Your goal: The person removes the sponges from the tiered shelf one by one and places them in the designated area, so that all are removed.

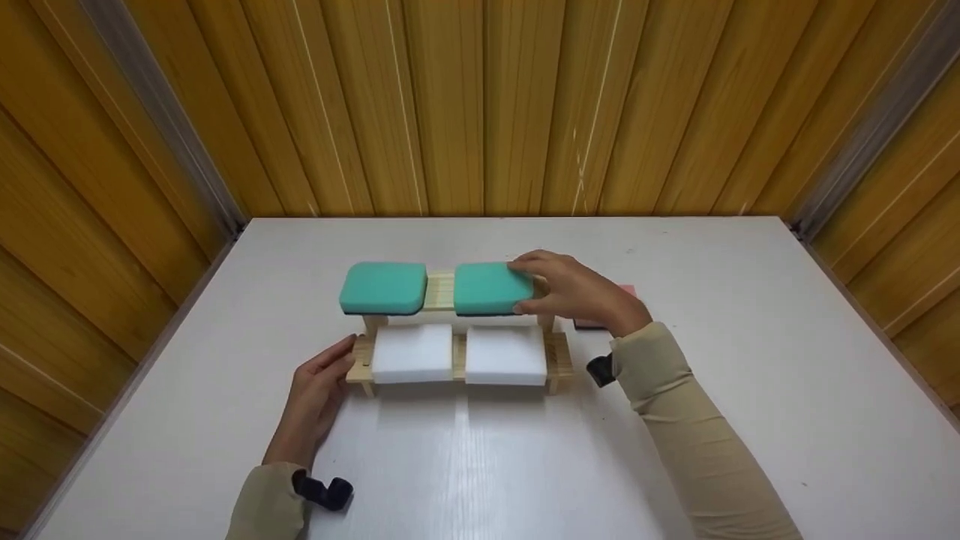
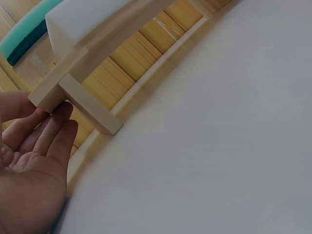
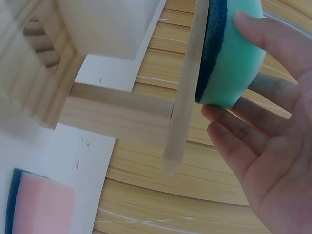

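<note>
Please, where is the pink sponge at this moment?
The pink sponge is on the white table, just right of the wooden rack; the head view shows it partly hidden behind the right hand.

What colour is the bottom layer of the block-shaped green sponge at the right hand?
Dark blue; the bottom layer shows best in the right wrist view.

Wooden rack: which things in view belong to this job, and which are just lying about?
Likely job:
wooden rack, left hand gripping it
two green sponges, right hand holding one
two white blocks

Apparently lying about:
pink sponge on the table, untouched
</note>
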Action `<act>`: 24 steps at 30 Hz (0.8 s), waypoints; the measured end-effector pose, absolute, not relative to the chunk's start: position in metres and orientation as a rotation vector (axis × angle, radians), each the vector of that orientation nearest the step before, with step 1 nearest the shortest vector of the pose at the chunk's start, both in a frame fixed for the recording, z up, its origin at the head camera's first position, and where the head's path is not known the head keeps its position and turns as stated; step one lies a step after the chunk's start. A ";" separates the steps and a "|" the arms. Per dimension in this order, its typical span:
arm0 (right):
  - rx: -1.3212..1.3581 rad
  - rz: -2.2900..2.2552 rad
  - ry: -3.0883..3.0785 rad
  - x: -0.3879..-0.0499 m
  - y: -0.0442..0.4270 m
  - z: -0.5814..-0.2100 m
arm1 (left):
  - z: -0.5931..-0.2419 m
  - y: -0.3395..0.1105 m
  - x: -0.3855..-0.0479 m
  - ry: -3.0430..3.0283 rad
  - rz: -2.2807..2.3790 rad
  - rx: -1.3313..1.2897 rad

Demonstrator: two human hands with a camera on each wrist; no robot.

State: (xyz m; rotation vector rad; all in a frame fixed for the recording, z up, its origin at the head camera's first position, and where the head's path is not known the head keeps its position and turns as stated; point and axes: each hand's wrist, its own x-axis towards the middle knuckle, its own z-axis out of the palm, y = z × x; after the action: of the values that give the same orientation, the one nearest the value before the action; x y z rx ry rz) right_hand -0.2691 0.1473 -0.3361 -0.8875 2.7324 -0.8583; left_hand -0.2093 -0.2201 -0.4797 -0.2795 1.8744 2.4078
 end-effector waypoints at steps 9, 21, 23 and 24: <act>-0.911 -0.870 2.746 -0.265 0.161 -0.337 | -0.478 -0.219 -0.208 1.869 2.401 -0.279; -0.915 -0.867 2.796 -0.263 0.176 -0.338 | -0.477 -0.217 -0.211 1.820 2.457 -0.267; -0.901 -0.871 2.800 -0.263 0.179 -0.339 | -0.477 -0.217 -0.211 1.827 2.451 -0.265; -0.893 -0.873 2.802 -0.263 0.181 -0.340 | -0.477 -0.217 -0.211 1.826 2.451 -0.263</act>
State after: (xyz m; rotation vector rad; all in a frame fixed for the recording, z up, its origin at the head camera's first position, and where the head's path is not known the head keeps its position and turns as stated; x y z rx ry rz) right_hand -0.2634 0.1805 -0.3395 -0.8931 2.8021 -0.8733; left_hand -0.2109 -0.2172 -0.4772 -0.2629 1.8259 2.4506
